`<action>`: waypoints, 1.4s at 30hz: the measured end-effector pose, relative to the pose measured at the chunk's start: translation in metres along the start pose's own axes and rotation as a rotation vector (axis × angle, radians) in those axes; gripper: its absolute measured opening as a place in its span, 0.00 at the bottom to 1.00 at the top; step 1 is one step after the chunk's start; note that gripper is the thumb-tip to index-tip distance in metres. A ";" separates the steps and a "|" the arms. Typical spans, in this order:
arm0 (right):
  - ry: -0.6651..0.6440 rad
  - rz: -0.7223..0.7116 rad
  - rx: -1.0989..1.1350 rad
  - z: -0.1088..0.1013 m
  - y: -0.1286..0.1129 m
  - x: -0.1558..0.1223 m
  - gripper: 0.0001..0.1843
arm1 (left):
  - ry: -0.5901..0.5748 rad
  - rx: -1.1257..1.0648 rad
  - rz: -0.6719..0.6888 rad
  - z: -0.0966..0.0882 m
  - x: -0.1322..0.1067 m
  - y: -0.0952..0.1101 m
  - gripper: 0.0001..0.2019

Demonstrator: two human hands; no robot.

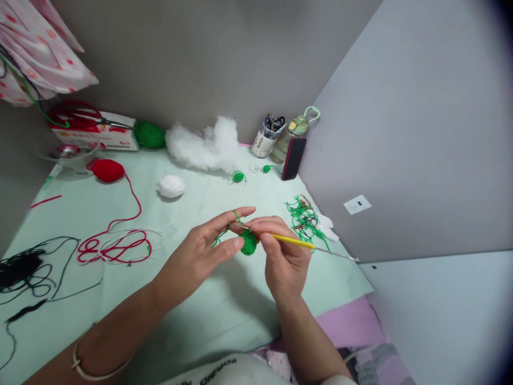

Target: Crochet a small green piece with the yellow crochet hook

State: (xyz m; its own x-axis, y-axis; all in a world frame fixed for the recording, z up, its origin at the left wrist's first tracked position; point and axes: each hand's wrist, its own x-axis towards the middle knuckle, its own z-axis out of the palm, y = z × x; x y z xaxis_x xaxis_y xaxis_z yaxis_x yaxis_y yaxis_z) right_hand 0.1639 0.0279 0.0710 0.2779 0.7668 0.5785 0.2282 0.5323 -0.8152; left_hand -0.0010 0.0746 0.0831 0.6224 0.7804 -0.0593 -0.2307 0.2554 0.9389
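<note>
Between my two hands is a small round green crochet piece, held above the table. My left hand pinches its left side, thumb in front, with green yarn looped over the raised index finger. My right hand grips a crochet hook with a yellow handle, much like a pen. The hook's left metal end reaches the top of the green piece; its other metal end sticks out to the right. Exactly how the yarn sits on the hook is too small to tell.
Red, white and green yarn balls lie beyond my left hand, with loose black yarn at far left. White stuffing, a pen cup, a bottle and a phone stand along the back. Yarn scraps lie right.
</note>
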 end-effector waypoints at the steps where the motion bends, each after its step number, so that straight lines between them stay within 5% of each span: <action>1: 0.011 0.017 0.009 -0.001 0.000 0.000 0.08 | -0.007 -0.034 -0.008 -0.001 0.001 0.001 0.22; 7: 0.002 0.220 0.228 -0.002 0.002 0.005 0.10 | 0.059 -0.155 -0.025 -0.003 0.004 0.004 0.21; 16: -0.055 0.195 0.171 -0.005 -0.005 0.008 0.13 | 0.105 0.027 0.000 -0.006 -0.001 0.003 0.20; 19: -0.083 0.038 -0.012 -0.008 -0.009 0.004 0.11 | 0.170 0.110 0.030 -0.001 -0.002 0.004 0.19; 23: -0.152 -0.347 -0.394 -0.006 -0.007 -0.006 0.13 | 0.296 0.118 0.093 0.009 -0.002 0.003 0.21; 26: -0.115 -0.560 -0.690 -0.002 0.000 -0.012 0.17 | 0.220 -0.100 0.019 0.012 -0.001 -0.001 0.27; 28: -0.059 -0.607 -0.691 0.000 0.003 -0.013 0.18 | 0.111 -0.274 -0.092 0.010 0.000 -0.002 0.28; 31: -0.003 -0.428 -0.398 0.000 0.000 -0.009 0.14 | 0.030 -0.415 -0.203 0.004 0.002 -0.001 0.23; 36: 0.065 0.016 0.125 -0.004 -0.007 0.003 0.11 | 0.031 -0.365 -0.155 0.000 0.003 0.001 0.18; 42: -0.031 -0.017 0.022 0.002 -0.002 -0.001 0.10 | 0.089 -0.192 -0.023 0.007 0.000 -0.003 0.17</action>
State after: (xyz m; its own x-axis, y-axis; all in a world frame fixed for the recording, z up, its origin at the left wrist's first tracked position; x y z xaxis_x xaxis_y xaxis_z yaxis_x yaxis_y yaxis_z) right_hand 0.1613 0.0273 0.0723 0.2456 0.7682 0.5913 0.2120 0.5526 -0.8060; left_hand 0.0048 0.0702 0.0821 0.5628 0.8181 -0.1179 -0.3604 0.3713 0.8557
